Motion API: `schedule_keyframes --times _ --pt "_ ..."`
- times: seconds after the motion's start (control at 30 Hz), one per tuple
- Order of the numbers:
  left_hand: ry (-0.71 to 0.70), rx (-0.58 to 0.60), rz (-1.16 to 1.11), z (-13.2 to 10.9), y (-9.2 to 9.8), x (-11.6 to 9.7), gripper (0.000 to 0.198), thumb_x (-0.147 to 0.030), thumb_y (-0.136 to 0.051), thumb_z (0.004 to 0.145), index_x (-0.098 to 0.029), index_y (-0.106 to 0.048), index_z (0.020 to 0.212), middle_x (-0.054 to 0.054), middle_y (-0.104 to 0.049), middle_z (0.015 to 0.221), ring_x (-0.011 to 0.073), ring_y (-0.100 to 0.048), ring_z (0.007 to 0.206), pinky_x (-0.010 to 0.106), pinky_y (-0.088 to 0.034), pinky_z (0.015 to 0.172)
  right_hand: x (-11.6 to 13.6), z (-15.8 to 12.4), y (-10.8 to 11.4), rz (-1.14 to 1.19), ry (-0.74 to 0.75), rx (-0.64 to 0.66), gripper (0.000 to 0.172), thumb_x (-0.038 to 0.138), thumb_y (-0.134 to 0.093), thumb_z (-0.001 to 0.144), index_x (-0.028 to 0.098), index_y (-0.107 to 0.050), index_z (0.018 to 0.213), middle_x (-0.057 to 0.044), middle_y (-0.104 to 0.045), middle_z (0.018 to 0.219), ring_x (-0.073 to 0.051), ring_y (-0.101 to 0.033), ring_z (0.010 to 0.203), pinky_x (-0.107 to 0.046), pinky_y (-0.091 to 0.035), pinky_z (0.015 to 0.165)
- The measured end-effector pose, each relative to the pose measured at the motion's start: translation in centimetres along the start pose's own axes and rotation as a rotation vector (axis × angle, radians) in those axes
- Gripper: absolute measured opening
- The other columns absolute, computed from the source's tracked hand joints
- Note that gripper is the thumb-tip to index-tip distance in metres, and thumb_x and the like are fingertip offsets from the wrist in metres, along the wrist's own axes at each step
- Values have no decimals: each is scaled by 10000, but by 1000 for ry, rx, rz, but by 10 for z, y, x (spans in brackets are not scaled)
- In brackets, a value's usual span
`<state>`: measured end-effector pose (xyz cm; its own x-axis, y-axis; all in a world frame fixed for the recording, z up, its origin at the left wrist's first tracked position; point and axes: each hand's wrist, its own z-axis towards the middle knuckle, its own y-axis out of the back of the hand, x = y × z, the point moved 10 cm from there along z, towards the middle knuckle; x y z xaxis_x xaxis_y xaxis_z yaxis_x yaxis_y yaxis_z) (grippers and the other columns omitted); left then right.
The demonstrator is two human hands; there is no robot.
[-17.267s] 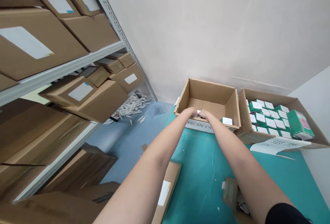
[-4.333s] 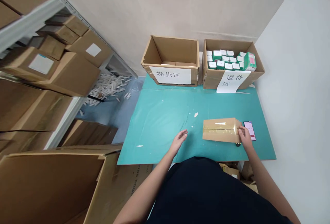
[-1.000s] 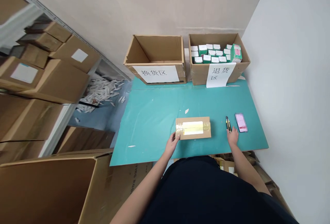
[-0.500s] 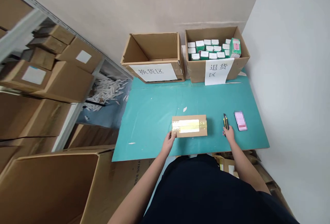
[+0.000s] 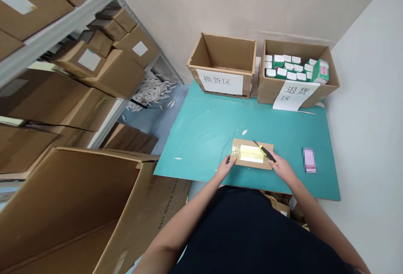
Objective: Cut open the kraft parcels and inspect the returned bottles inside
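Note:
A small taped cardboard box (image 5: 252,165) with a white label lies flat on the green tabletop (image 5: 201,139). My left hand (image 5: 226,168) grips its near left corner, thumb on top and fingers at the left end. In my right hand (image 5: 283,168) is a black and yellow utility knife (image 5: 267,154), held above the right part of the box. Its blade is out and points up and to the left, over the label. Whether the blade touches the box I cannot tell.
Behind stand two open cartons with handwritten signs: the left carton (image 5: 231,55) and the right carton (image 5: 267,94), which holds several green-and-white boxes (image 5: 291,67). A phone (image 5: 309,160) lies at right. Stacked boxes fill the shelf (image 5: 103,118) at left; a large open carton (image 5: 126,206) stands near me.
My right hand has brought the utility knife from the tabletop at right to above the cardboard box. My left hand stays on the box. The view has turned left.

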<state>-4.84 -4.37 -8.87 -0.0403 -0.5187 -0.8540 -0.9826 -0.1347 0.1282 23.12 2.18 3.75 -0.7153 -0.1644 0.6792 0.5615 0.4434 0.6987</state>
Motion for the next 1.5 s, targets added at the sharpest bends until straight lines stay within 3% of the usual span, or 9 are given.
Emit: schedule_keyframes --times 0.07,0.13,0.33,0.73,1.5 --pt "-14 12 -14 0 -2 0 586 -618 -697 781 -178 -676 1167 127 -719 1236 317 -666 1150 445 -503 1029 33 9 -11 -169 122 128 550 293 -416 997 327 -396 1546 -85 -664 1331 -265 -660 1133 -391 -531 932" --pt "-23 16 -23 0 -3 1 568 -596 -697 793 -174 -671 1173 131 -716 1242 313 -670 1142 448 -503 1031 55 15 -26 -315 195 260 570 269 -394 1014 339 -336 1577 -87 -697 1233 -253 -672 1071 -360 -530 888" --pt "-50 39 -36 0 -8 0 487 -520 -687 837 -167 -674 1173 131 -717 1244 298 -666 1155 440 -495 1045 75 35 -49 -598 237 445 579 217 -409 1013 352 -349 1573 -90 -693 1129 -228 -677 961 -292 -488 798" --pt "-32 10 -56 4 -13 8 527 -533 -647 842 -151 -664 1204 144 -707 1244 310 -649 1160 451 -471 1049 83 60 -49 -708 352 505 575 203 -398 1011 381 -374 1558 -86 -695 1089 -214 -667 858 -282 -455 731" --pt "-14 -20 -63 -2 -10 -1 500 -524 -645 859 -162 -677 1203 128 -713 1249 308 -649 1179 433 -471 1059 89 61 -56 -744 374 517 632 144 -396 984 406 -358 1558 -78 -688 1115 -219 -668 920 -277 -441 734"
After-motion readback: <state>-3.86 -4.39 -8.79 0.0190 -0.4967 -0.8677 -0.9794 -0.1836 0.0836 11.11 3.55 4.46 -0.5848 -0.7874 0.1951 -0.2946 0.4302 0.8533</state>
